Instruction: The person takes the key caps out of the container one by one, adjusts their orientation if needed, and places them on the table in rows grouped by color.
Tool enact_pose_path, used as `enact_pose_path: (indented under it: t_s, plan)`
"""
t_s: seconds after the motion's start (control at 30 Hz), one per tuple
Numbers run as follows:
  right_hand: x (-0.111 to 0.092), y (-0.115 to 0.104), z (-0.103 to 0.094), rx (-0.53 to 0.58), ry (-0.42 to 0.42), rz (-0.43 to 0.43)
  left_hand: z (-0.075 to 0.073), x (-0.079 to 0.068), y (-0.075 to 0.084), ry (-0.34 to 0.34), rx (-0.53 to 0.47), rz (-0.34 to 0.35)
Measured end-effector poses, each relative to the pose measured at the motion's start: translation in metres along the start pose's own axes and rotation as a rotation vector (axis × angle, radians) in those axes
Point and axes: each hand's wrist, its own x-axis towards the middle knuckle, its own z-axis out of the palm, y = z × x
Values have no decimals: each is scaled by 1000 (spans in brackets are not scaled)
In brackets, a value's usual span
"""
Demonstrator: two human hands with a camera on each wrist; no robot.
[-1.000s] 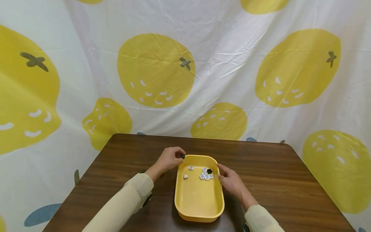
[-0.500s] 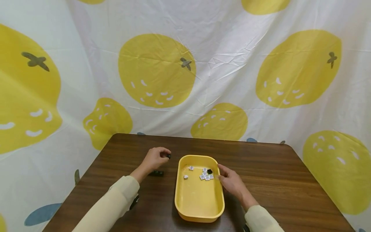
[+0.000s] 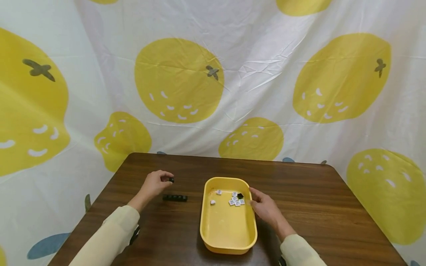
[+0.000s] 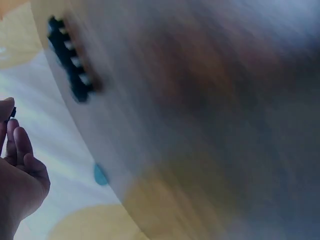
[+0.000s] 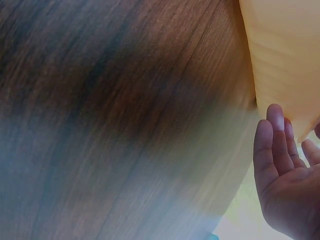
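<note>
Black piece [image 3: 171, 180] in the left hand [image 3: 155, 185]

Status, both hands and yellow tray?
Left hand pinches small black piece. Right hand holds yellow tray at rim. Black block row left of tray. No obstruction seen.

The yellow tray [image 3: 227, 229] looked like smooth, shiny plastic. The table [image 3: 316, 203] looked like wood, with streaky lines and a soft shine. The far sheet [image 3: 256, 70] looked wrinkly and shiny. The sleeves [image 3: 106, 236] looked like dull cloth.
</note>
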Motion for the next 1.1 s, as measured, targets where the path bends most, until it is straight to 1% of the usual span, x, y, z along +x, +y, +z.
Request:
enact_pose_path:
  t_s: [0.1, 0.23, 0.37, 0.47, 0.53, 0.7, 0.9, 1.1]
  plan:
    - [0, 0, 0, -1, 0, 2, -7, -5, -14, 6, 17, -20]
    - [-1, -1, -1, 2, -3, 6, -15, -12, -29, -13, 35, -52]
    - [-1, -1, -1, 10, -2, 11, -20, -18, -37, -70, 74, -58]
    - [-1, -1, -1, 15, -1, 12, -21, -20, -42, -115, 104, -51]
    - [-1, -1, -1, 16, -1, 11, -20, -22, -45, -138, 117, -65]
    - [-1, 0, 0, 11, 0, 11, -18, -25, -51, -173, 123, -88]
    - [-1, -1, 0, 11, -3, 7, -15, -26, -50, -198, 96, -82]
    - [-1, -1, 0, 5, -6, 12, -12, -26, -52, -212, 103, -73]
